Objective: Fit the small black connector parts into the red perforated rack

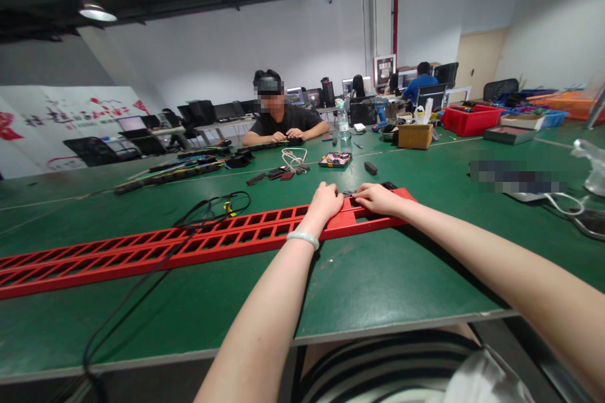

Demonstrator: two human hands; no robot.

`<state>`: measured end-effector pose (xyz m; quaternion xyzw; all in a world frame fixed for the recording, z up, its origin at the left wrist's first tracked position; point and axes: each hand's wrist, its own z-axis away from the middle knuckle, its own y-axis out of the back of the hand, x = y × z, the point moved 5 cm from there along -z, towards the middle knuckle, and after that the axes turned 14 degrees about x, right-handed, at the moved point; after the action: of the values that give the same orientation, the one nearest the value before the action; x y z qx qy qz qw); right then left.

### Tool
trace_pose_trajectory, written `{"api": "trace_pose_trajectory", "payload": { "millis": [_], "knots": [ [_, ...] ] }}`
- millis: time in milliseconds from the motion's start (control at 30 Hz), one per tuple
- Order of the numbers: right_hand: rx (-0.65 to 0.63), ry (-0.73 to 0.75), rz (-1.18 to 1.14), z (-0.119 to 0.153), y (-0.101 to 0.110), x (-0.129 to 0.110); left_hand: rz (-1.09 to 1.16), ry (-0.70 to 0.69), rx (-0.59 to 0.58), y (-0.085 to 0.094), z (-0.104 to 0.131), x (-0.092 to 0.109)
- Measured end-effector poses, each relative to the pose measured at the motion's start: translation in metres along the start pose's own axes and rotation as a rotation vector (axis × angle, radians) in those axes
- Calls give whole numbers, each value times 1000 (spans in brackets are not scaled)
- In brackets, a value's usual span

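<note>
A long red slotted frame [265, 232] lies across the green table [363, 277], its right end under my hands. My left hand [327, 201] rests on the frame near that end, fingers bent; what it grips, if anything, is too small to name. Just to the right, my right hand [373, 197] has its fingers pressed together over a small dark part at the frame's far edge. Between the hands a bit of thin dark wire shows. A black cable [177, 245] with a yellow tag [229, 208] drapes over the frame on the left.
A small black block [370, 168], a tray of small parts [335, 160], a white cable [293, 160] and a bottle [343, 123] stand beyond the frame. A person [283, 116] sits opposite. At the right are a cardboard box [414, 136] and a red bin [472, 120].
</note>
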<state>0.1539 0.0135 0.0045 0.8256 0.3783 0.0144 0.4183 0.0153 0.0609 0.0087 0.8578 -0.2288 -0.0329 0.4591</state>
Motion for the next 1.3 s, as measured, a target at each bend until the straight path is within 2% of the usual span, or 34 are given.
{"api": "trace_pose_trajectory", "payload": {
  "millis": [100,267,367,533,633,833,1000,1300],
  "knots": [
    [3,-17,-10,0,-1,1,7,25,23,1,-1,-1],
    [2,31,8,0,0,-2,48,-2,170,11,-2,3],
    [68,31,3,-1,5,-4,122,-112,195,19,0,14],
    [204,-32,-85,0,14,-5,279,-352,146,32,8,43],
    [219,-5,-146,1,17,-9,330,-324,118,35,8,48],
    [214,72,-143,0,21,-17,395,-193,70,31,7,41],
    [214,59,-147,0,19,-14,433,-155,13,29,8,40],
    [187,68,-144,0,12,-8,482,-151,10,28,9,40]
  ]
}}
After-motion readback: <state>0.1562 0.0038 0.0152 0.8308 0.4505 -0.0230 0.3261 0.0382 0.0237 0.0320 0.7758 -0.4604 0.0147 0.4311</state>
